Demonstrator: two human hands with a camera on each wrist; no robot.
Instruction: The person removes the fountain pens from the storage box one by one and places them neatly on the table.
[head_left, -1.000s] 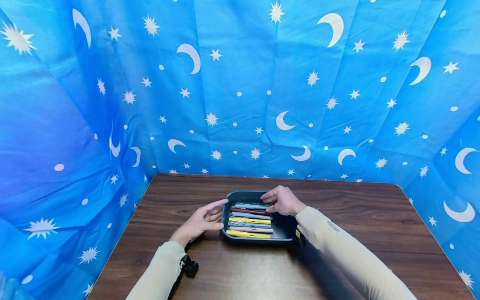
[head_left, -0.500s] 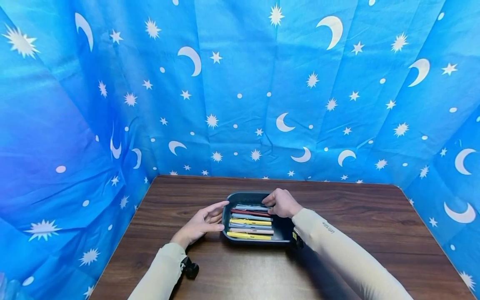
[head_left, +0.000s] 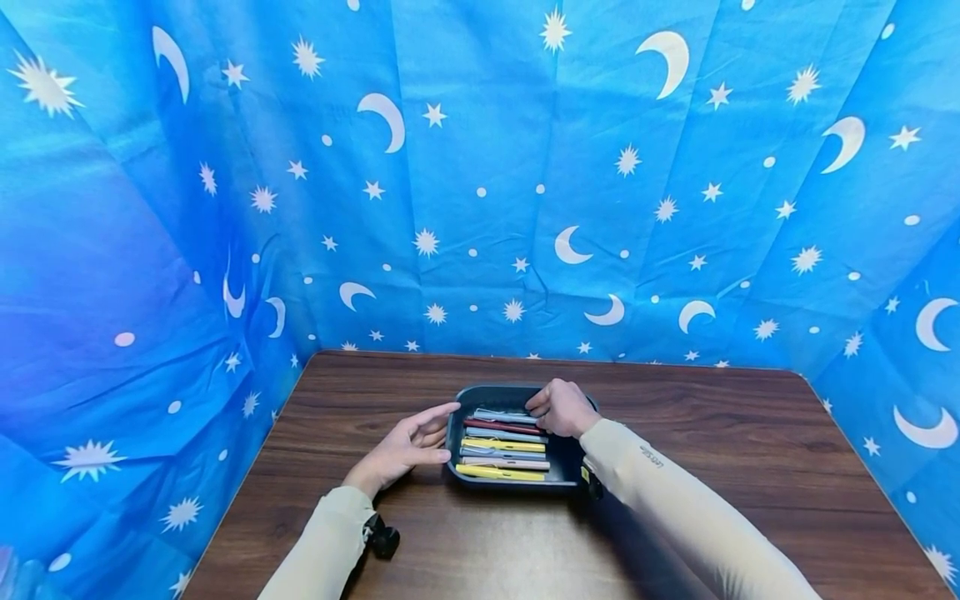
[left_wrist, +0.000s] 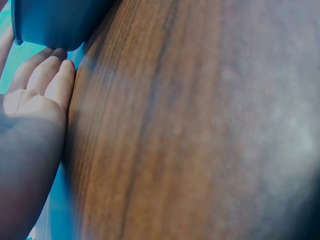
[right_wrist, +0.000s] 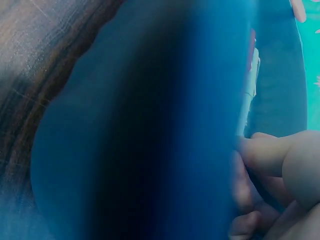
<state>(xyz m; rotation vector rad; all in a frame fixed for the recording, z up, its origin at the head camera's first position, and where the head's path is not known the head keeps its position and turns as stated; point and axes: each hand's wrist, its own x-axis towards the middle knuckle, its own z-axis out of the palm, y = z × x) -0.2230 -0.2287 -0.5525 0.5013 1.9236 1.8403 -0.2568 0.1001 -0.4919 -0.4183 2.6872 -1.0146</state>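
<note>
A dark rectangular tray (head_left: 567, 462) with rounded corners holds several pens lying side by side. From the front come a yellow pen (head_left: 500, 472), a beige one, a grey-blue one and another yellow one. Behind them lie a light blue pen and a dark red pen (head_left: 498, 425). My right hand (head_left: 567, 410) reaches over the tray and pinches the right end of the rearmost light blue pen (head_left: 495, 414); the right wrist view shows thumb and fingers at its end. My left hand (head_left: 401, 446) touches the tray's left side with extended fingers, thumb at the near corner.
The tray stands on a brown wood-grain table (head_left: 360, 383). A blue cloth (head_left: 480, 217) with white moons and stars hangs behind and at both sides. Black wrist cameras sit under both pale sleeves, the right one close against the tray's near right corner.
My right hand has shifted slightly, its wrist and sleeve moving a little left and down over the tray. The left hand, tray and pens look nearly unchanged.
</note>
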